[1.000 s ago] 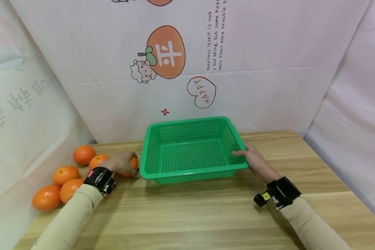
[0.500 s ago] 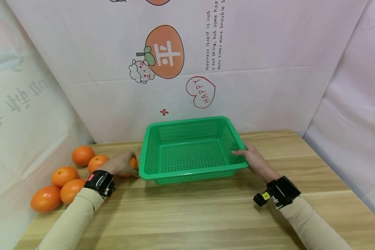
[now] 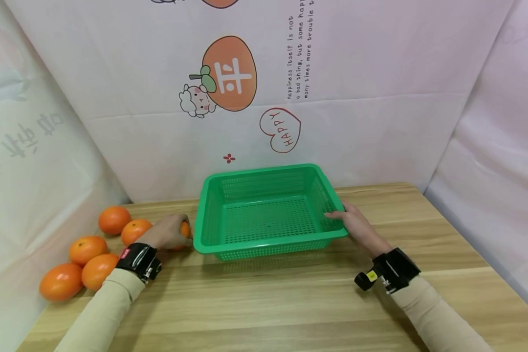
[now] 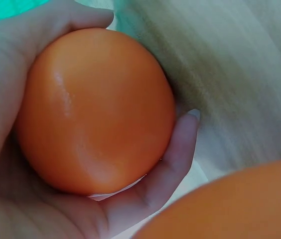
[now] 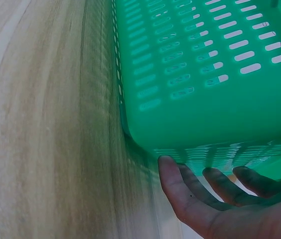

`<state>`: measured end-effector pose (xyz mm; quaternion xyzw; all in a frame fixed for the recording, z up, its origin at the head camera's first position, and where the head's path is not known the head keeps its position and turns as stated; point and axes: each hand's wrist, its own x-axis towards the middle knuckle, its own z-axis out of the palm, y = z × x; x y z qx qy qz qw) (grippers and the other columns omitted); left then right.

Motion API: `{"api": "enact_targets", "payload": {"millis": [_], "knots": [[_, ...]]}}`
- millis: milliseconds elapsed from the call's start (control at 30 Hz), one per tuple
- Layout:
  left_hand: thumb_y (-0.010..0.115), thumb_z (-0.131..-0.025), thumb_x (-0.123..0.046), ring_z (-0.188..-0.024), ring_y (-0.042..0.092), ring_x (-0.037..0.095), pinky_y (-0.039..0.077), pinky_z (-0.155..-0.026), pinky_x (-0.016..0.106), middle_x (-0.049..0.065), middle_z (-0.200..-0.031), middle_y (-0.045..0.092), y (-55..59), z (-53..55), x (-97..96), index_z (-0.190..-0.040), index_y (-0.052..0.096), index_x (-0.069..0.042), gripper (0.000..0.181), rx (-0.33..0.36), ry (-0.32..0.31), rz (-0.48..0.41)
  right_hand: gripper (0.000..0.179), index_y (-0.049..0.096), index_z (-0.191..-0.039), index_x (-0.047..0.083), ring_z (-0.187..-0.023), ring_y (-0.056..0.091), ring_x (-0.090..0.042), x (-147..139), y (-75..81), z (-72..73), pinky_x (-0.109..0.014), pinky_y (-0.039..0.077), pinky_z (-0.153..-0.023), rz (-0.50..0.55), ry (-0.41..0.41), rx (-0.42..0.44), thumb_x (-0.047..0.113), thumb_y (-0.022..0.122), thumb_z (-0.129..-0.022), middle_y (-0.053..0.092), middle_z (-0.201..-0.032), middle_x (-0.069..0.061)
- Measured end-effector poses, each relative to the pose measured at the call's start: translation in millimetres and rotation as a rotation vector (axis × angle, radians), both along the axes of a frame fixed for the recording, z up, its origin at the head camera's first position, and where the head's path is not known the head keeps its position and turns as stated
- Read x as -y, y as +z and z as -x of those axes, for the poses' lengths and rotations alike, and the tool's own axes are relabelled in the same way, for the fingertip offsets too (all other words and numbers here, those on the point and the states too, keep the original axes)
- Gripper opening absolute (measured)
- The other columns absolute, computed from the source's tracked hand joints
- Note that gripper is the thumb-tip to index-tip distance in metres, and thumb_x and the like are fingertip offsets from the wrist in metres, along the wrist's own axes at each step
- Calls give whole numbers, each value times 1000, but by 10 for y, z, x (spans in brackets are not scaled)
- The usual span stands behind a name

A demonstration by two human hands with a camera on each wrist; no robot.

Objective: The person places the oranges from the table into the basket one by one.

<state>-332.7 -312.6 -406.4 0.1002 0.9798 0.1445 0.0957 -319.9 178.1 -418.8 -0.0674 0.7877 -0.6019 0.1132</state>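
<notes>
My left hand (image 3: 168,231) curls round an orange fruit, a mandarin or orange (image 4: 95,112), just left of the basket; in the left wrist view thumb and fingers wrap its sides. The green plastic basket (image 3: 270,246) is bare inside and stands on the table near the back cloth. At its right end my right hand (image 3: 356,221) grips the rim, thumb over the inner side. Fingertips (image 5: 168,167) touch the outer wall from below the rim in the right wrist view.
Several more oranges (image 3: 61,282) lie in a group at the table's left edge, beside the left forearm. A white printed cloth (image 3: 356,98) hangs behind and at both sides. The wooden table (image 3: 264,303) stretches in front of the basket.
The view has shifted very slightly, so everything sits a little further left. Both hands keep their places, the left at the orange and the right on the basket.
</notes>
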Motion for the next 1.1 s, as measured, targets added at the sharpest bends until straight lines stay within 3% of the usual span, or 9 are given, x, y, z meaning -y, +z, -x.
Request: {"api": "enact_targets", "payload": {"millis": [200,500,733,1100], "knots": [[86,-82,-29,-82,59,22,48,-69,31,8,-95,65,-6,26,9,-111,64,-7,43,-5,-5,5,70,20,-168,5,-150,42,-42,-3,10,10,-58,33,-125,20,4,6,20,51,-107,37,-166,-26],[90,-76,-32,-80,60,22,49,-69,34,9,-93,66,-21,5,32,-106,67,-5,46,-64,-31,20,66,26,-165,1,-137,56,-37,17,-1,14,-40,48,-111,7,-2,-8,20,51,-107,46,-158,-29],[89,-75,-29,-80,60,23,50,-69,34,11,-93,66,-9,2,14,-108,67,-4,47,-67,-43,24,66,24,-167,6,-144,49,-39,-1,-14,-12,-48,41,-117,15,-11,14,22,49,-108,43,-161,-26],[90,-73,-25,-78,60,22,49,-66,33,10,-91,66,46,23,-1,-104,67,-5,43,-52,-71,30,65,27,-166,6,-136,59,-35,-12,-12,-2,-41,49,-110,1,-18,6,25,49,-108,50,-156,-26]]}}
